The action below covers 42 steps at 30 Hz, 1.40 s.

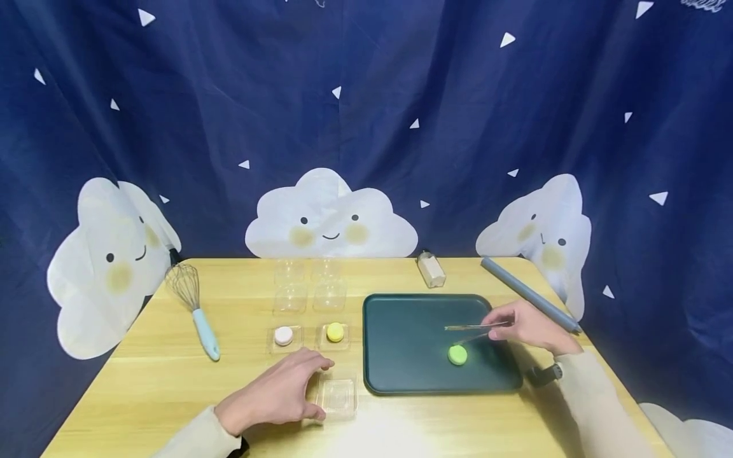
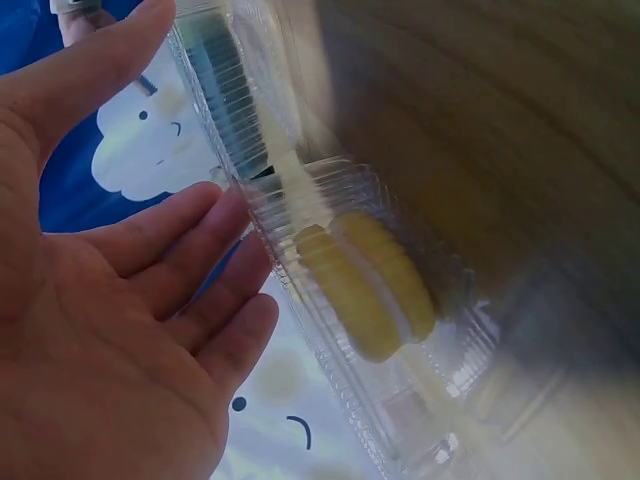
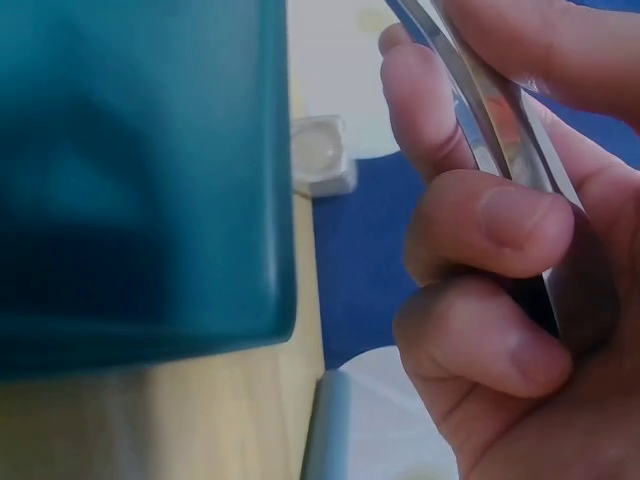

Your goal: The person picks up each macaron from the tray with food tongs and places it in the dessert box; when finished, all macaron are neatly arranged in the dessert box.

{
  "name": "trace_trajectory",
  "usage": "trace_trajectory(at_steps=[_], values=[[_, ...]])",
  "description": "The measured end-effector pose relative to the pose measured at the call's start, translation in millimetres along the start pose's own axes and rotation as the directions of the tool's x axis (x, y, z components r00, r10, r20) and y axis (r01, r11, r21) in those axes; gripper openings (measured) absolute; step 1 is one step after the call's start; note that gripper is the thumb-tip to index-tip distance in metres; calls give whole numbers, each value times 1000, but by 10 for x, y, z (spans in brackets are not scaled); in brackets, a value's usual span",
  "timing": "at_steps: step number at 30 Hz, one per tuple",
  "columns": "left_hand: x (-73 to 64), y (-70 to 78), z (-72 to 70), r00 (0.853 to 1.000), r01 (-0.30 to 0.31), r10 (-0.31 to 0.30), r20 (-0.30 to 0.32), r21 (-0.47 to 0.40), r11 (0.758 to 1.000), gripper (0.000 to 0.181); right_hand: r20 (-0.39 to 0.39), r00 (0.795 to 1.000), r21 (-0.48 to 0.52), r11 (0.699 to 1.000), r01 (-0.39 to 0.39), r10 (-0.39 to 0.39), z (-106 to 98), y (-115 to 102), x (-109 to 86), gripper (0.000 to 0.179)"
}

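Note:
My right hand (image 1: 529,326) holds metal tongs (image 1: 471,327) above the dark green tray (image 1: 406,343). In the right wrist view, fingers and thumb curl round the tongs (image 3: 510,140). On the tray, just below the tong tips, lies a green macaron (image 1: 457,355). My left hand (image 1: 280,391) has its thumb and fingers spread beside a clear plastic box (image 1: 339,397) that holds nothing. Behind it, a pink macaron (image 1: 283,336) and a yellow macaron (image 1: 335,332) each sit in a clear box. The left wrist view shows the yellow macaron (image 2: 370,285) near my relaxed fingers.
Clear lids (image 1: 291,298) stand up behind the boxes. At the left lies a whisk (image 1: 195,305) with a light blue handle. A small clear container with white contents (image 1: 431,270) lies behind the tray, and a grey-blue rod (image 1: 529,294) runs along the right table edge.

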State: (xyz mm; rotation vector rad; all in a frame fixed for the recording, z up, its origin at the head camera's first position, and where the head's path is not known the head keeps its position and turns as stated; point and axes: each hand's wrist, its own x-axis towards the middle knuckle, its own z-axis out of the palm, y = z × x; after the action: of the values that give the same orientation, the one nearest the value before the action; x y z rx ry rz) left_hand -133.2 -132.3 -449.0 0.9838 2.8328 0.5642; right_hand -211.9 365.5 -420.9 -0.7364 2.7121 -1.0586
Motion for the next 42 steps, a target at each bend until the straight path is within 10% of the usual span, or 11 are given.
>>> trace_trajectory(at_steps=[42], values=[[151, -168, -5, 994, 107, -108, 2, -101, 989, 72, -42, 995, -76, 993, -95, 92, 248, 212, -131, 12]])
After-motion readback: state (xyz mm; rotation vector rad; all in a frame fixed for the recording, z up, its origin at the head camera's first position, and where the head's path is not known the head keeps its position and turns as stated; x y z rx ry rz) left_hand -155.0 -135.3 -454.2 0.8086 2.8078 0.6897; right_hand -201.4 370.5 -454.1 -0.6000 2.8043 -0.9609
